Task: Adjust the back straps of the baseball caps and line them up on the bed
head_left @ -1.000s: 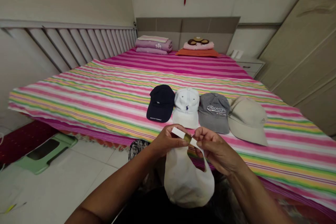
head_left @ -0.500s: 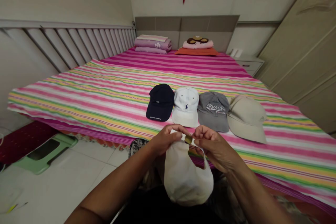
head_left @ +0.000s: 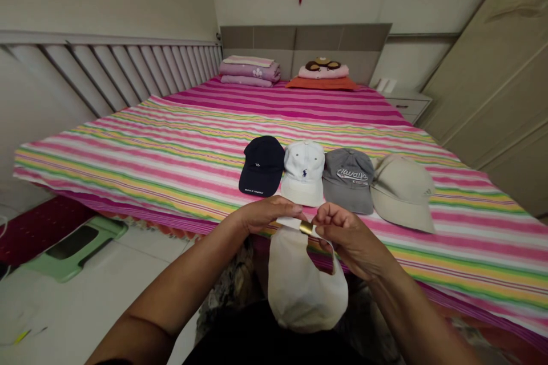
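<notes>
A white baseball cap hangs with its back opening towards me, above my lap. My right hand pinches the cap's back strap just right of its brass buckle. At the other side of the buckle, my left hand has its fingers stretched out behind the loose strap end; the thumb is not clearly visible. Just beyond my hands, a navy cap, a white cap with a small dark logo, a grey cap with white lettering and a beige cap lie in a row.
The caps lie on a striped sheet over a bed. Folded purple bedding and an orange pillow sit by the headboard. A green stool stands on the floor at left, and a white nightstand at back right.
My left hand has let go of its pinch on the strap and shifted slightly up and left. The loose strap end now shows more fully. My right hand keeps its grip.
</notes>
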Available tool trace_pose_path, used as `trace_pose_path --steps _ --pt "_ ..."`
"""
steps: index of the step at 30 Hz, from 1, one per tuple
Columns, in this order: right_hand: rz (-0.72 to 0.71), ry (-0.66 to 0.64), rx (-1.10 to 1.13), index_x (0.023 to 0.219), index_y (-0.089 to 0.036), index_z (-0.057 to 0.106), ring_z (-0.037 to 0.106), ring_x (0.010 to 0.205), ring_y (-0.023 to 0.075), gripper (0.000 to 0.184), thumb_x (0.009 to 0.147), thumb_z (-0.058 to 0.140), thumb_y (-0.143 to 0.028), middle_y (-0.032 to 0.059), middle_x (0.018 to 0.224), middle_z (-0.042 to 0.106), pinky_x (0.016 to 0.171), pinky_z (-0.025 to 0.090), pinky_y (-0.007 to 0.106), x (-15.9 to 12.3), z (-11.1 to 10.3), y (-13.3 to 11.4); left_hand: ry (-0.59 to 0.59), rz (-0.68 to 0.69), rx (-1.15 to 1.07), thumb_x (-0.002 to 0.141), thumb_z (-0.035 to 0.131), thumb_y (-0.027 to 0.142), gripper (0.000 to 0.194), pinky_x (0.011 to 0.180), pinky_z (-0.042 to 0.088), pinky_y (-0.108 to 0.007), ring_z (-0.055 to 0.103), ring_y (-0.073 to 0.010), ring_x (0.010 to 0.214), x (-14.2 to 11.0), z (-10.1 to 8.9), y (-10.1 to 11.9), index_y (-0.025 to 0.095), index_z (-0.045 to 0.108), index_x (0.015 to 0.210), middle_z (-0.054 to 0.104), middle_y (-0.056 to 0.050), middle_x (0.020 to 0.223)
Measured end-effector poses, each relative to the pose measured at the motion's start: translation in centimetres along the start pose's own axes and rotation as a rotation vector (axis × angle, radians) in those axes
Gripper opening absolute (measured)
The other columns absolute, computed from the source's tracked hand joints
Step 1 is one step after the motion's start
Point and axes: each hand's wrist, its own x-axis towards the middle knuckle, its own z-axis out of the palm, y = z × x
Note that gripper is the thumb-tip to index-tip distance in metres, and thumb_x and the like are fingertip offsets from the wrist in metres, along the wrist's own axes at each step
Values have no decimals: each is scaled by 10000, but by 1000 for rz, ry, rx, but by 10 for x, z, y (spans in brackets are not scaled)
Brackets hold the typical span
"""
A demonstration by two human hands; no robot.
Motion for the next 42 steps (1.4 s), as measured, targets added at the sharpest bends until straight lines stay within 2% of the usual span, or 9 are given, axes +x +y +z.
trace_pose_path --steps 3,6,22,25,28,31,34,37,42 --pt "1 2 -6 654 -174 484 378 401 37 232 554 693 -162 -62 562 488 401 259 179 1 0 1 -39 -79 -1 531 748 381 342 490 359 -203 485 -71 461 1 1 0 101 651 700 590 0 553" --pt "3 5 -8 654 -174 486 365 407 39 226 556 690 -160 -60 554 485 400 258 179 2 1 1 -22 -104 -23 500 772 330 309 460 340 -189 469 -58 433 2 2 -2 100 633 653 572 12 515" --pt "37 -20 62 641 -167 496 371 406 30 240 559 721 -146 -61 551 490 383 260 156 7 3 1 58 -14 -114 501 737 231 193 404 305 -180 445 -53 382 4 -2 -17 103 617 581 553 9 469" --pt "74 -97 67 736 -164 559 442 428 61 208 639 705 -276 -40 541 536 415 321 175 10 -6 2 86 14 -188 463 756 230 232 424 334 -187 473 -67 398 3 -6 -15 93 616 585 564 -4 488" --pt "138 -222 48 796 -126 619 543 505 109 315 691 652 -422 17 570 614 505 409 218 14 -21 8 91 72 -298 440 764 223 253 449 358 -199 484 -77 405 1 -14 -10 85 602 576 553 -4 480" --pt "206 -283 61 809 -101 656 611 622 134 352 643 701 -408 66 702 679 625 450 239 18 -33 17 63 153 -372 472 753 233 240 473 379 -213 499 -92 416 0 -23 -6 84 598 576 546 -7 465" --pt "212 -333 127 791 -110 670 617 613 131 342 560 768 -344 57 715 686 624 452 232 20 -33 21 23 185 -384 499 747 247 233 505 410 -223 546 -121 455 0 -30 -4 81 605 580 573 -28 483" --pt "154 -290 223 697 -146 655 571 516 115 303 501 796 -329 11 600 643 536 433 219 20 -27 17 -11 195 -385 510 749 241 239 502 418 -207 553 -112 454 -2 -34 -1 66 629 618 600 -39 510" --pt "31 -112 309 595 -172 596 430 401 73 318 444 808 -355 -37 487 519 419 358 194 19 -20 3 -48 176 -360 487 767 330 353 502 436 -215 581 -133 492 -11 -43 2 54 662 680 645 -73 573"
